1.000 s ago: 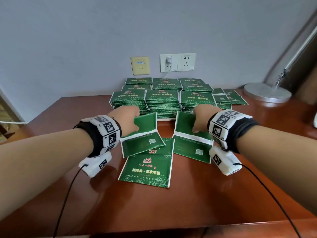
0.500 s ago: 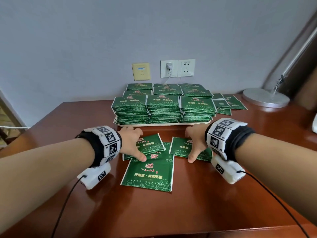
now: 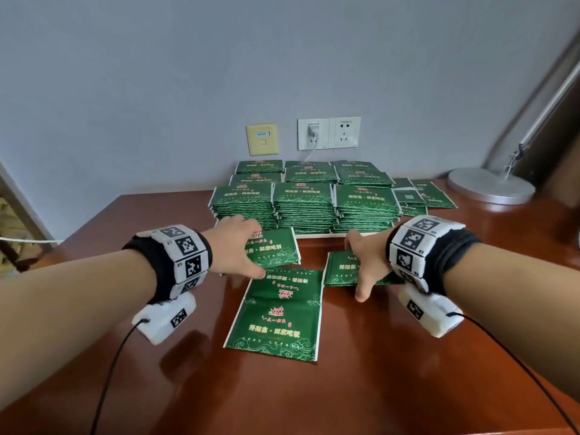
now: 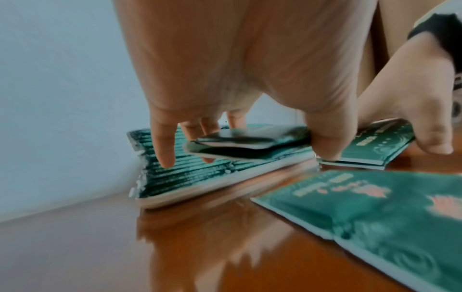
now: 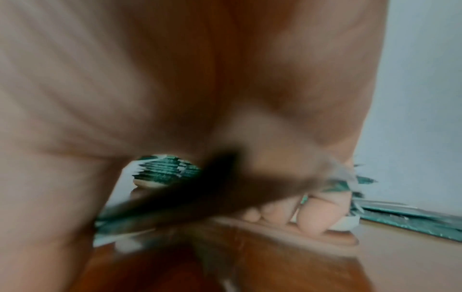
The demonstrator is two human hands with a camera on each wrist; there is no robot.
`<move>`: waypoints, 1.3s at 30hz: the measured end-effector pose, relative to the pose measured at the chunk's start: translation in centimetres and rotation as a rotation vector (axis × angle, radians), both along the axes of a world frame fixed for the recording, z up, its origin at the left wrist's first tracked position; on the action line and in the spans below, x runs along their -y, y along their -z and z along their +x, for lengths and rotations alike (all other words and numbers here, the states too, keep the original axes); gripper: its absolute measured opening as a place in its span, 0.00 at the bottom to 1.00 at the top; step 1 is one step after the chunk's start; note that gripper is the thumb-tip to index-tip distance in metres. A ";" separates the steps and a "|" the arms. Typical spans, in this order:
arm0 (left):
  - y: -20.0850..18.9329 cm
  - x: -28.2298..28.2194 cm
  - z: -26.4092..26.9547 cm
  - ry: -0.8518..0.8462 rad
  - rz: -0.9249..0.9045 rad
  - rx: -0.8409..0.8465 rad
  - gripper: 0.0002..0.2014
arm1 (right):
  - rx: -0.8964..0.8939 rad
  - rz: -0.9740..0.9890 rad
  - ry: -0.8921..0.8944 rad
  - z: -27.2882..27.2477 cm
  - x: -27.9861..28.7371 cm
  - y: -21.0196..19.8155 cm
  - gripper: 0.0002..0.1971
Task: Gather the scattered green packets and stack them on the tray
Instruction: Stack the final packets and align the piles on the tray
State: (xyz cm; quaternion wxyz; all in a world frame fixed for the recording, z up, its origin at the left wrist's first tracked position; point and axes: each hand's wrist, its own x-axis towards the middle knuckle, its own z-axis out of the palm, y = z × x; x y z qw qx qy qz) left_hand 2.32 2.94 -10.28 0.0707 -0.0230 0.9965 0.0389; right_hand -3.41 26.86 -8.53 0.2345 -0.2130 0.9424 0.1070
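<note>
Green foil packets: light, floppy, slick; we take them by an edge. Left hand pinches one packet; right hand pinches another, centre frame.

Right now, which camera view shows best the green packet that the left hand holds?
The head view: the packet lies face-up with its print readable, the left hand gripping its left side. The left wrist view shows only its blurred edge. The right wrist view does not show it.
</note>
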 end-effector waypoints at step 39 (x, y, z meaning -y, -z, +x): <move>-6.5 9.1 -20.7 0.000 -0.084 0.034 0.33 | -0.387 -0.129 -0.255 -25.1 14.0 -6.4 0.36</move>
